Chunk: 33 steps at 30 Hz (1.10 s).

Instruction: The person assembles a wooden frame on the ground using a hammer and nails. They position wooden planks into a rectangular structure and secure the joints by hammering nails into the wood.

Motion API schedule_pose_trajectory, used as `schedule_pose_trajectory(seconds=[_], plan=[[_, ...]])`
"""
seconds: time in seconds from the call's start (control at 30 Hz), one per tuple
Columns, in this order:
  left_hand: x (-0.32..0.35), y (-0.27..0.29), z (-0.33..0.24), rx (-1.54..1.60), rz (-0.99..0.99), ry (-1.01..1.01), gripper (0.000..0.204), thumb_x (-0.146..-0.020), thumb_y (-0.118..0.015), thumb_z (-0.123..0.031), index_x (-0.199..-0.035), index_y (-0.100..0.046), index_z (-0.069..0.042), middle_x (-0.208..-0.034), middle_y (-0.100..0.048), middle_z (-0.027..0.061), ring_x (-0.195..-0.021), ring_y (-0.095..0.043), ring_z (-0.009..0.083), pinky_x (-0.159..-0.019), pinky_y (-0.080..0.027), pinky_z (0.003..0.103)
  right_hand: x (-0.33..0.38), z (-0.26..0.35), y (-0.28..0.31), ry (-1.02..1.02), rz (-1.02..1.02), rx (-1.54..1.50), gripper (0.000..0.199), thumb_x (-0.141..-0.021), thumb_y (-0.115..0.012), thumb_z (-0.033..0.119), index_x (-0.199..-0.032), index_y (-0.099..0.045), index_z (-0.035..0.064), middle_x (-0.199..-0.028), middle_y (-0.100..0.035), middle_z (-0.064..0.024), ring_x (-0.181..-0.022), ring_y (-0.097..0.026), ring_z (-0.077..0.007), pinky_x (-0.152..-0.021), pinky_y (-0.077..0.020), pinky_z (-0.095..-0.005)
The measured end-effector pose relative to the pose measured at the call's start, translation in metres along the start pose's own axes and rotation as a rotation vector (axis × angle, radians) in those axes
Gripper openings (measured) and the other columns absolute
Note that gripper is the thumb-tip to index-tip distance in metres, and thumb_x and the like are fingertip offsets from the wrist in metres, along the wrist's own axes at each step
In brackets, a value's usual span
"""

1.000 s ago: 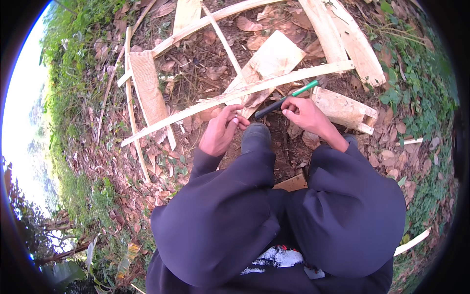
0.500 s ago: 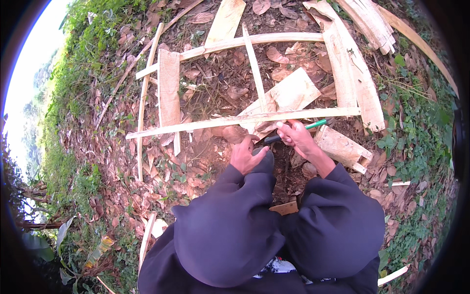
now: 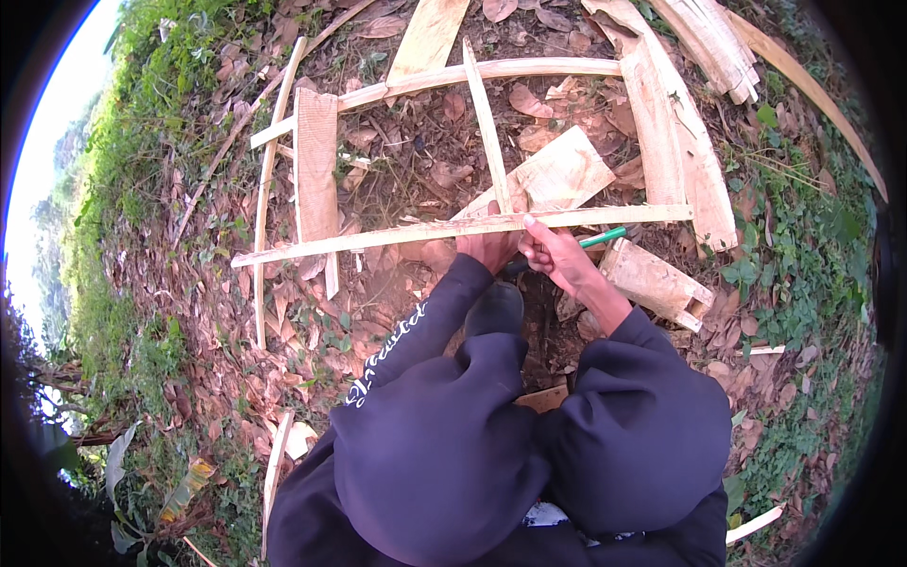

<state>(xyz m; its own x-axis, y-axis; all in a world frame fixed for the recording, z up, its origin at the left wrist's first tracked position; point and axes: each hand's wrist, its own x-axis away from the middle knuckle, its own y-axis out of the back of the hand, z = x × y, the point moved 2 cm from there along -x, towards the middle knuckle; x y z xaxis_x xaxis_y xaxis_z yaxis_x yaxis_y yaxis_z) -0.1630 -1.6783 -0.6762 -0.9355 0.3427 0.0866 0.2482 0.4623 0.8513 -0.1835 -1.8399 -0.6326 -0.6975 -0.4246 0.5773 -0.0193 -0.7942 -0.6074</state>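
A long thin wooden strip point(image 3: 397, 234) crosses in front of me, the near rail of a rough wooden frame. My left hand point(image 3: 484, 249) is under it where a narrow crosspiece point(image 3: 487, 132) meets it; a fingertip shows beyond the rail, the other fingers are hidden. Closed round a slim green-and-black tool point(image 3: 603, 237), my right hand point(image 3: 564, 262) has its raised finger or thumb against the rail. The tool's green end points up right, its dark end lies near my left hand. A pale board point(image 3: 557, 175) lies beneath the crosspiece.
A short wide slat point(image 3: 316, 165) joins the rails at left, wider boards point(image 3: 694, 151) at right. The far rail point(image 3: 510, 69) runs across behind. A hollowed wood block point(image 3: 658, 283) lies right of my hand. Dry leaves cover the ground; green plants point(image 3: 803, 236) grow at right.
My left hand has moved forward from beside my knee to beneath the near rail. My right hand still holds the tool, and its raised finger or thumb now touches the rail.
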Motion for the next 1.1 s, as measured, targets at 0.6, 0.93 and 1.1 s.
schedule_pose_trajectory(seconds=[0.6,0.93,1.1], plan=[[0.007,-0.007,0.011,-0.096,0.038,-0.053,0.043,-0.088,-0.063,-0.036,-0.119,-0.06,-0.006,-0.113,-0.06,0.0174,-0.094,-0.064,0.0326,-0.075,-0.051,0.044,-0.007,-0.006,-0.001,-0.046,0.091,-0.094,0.037,-0.104,-0.041,0.04,-0.112,-0.054,0.0065,-0.069,-0.046,0.002,-0.054,-0.029,-0.0041,-0.048,-0.0247,-0.0188],[0.011,-0.007,0.013,-0.119,0.05,-0.068,0.037,-0.089,-0.061,-0.034,-0.116,-0.062,-0.008,-0.116,-0.058,0.0177,-0.096,-0.063,0.0327,-0.075,-0.051,0.044,-0.007,-0.004,0.0,-0.053,0.057,-0.055,0.031,-0.103,-0.044,0.04,-0.103,-0.053,0.0103,-0.069,-0.045,0.0022,-0.054,-0.03,-0.0045,-0.048,-0.0247,-0.0189],[0.013,-0.007,0.015,-0.13,0.055,-0.076,0.035,-0.09,-0.061,-0.033,-0.115,-0.063,-0.009,-0.118,-0.057,0.0179,-0.096,-0.063,0.0327,-0.075,-0.051,0.045,-0.004,-0.004,-0.003,-0.037,0.053,-0.069,0.027,-0.103,-0.046,0.038,-0.098,-0.052,0.0118,-0.067,-0.045,0.0023,-0.054,-0.029,-0.0042,-0.048,-0.0246,-0.0191]])
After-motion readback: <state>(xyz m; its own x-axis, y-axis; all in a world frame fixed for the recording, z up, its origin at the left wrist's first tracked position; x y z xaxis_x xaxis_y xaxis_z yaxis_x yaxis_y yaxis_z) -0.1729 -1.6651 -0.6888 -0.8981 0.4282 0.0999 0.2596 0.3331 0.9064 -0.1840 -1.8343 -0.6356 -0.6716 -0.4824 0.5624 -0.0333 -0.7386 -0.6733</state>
